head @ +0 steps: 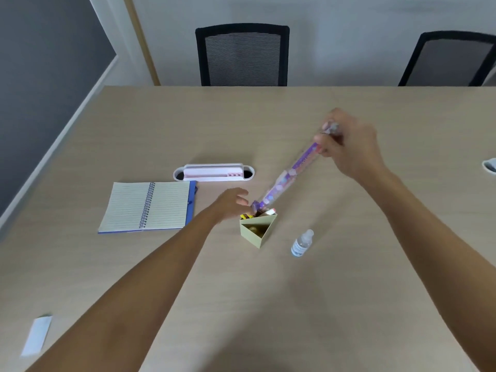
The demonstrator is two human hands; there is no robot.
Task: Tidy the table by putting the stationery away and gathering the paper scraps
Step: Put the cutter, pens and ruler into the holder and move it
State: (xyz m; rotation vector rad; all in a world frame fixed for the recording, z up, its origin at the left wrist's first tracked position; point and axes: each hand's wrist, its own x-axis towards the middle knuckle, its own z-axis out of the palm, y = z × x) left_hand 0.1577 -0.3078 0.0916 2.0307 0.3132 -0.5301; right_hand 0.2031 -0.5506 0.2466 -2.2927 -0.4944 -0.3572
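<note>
At centre of the head view, on the tan tabletop (349, 291), I see a small olive triangular pen holder (256, 232) standing upright. My right hand (346, 146) is up at about 1 o'clock from it, well above the surface, and its grip is closed around the upper end of a long purple patterned pen tube (290, 174). That tube slants down toward 7 o'clock, and its lower end meets the holder's far compartment, beside a yellow-and-black item and a white-and-red one already standing there; I cannot tell how deep the tube's end sits. The holder's near compartment shows something pale at the bottom, too blurred to name.

My left hand (230, 204) rests just at 10 o'clock of the holder, touching or nearly touching its far left corner. Its grip is loosely open, fingers extended toward the tube's lower end, with nothing held.

At 9 o'clock from the holder lies an open spiral notebook (146, 206) with ruled pages and a blue cover edge. Beyond it, at 11 o'clock, is a white and pink desk cable tray (213, 173). A small clear bottle (302, 244) lies tilted at 4 o'clock, near the holder. A white paper scrap (36, 335) lies far off at 8 o'clock, near the tabletop's near left edge.
</note>
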